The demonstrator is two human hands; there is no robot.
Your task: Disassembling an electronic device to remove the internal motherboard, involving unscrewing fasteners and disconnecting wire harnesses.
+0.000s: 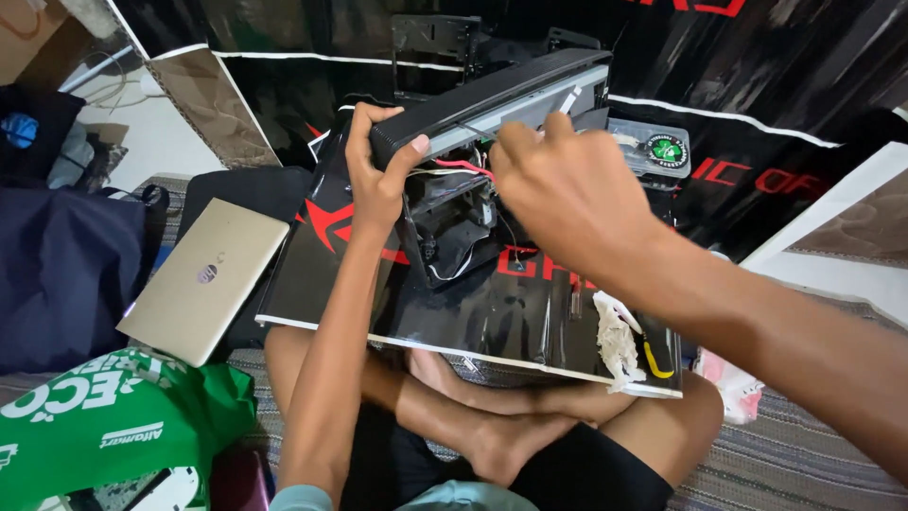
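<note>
A black and silver opened machine case [492,95] stands tilted on a glossy black sheet [454,312] in front of my crossed legs. My left hand [375,175] grips the case's near left corner, thumb over the top edge. My right hand [567,189] reaches into the open side, fingers pinched among red, white and black wires [463,168]; what the fingertips hold is hidden. The case's dark inner frame [449,237] shows below the wires.
A gold closed laptop [203,279] lies at the left on a black bag. A green bag [113,426] sits at the lower left. A crumpled white cloth [617,345] and a yellow-handled tool [655,360] lie on the sheet's right edge. A clear plastic box [653,147] rests behind.
</note>
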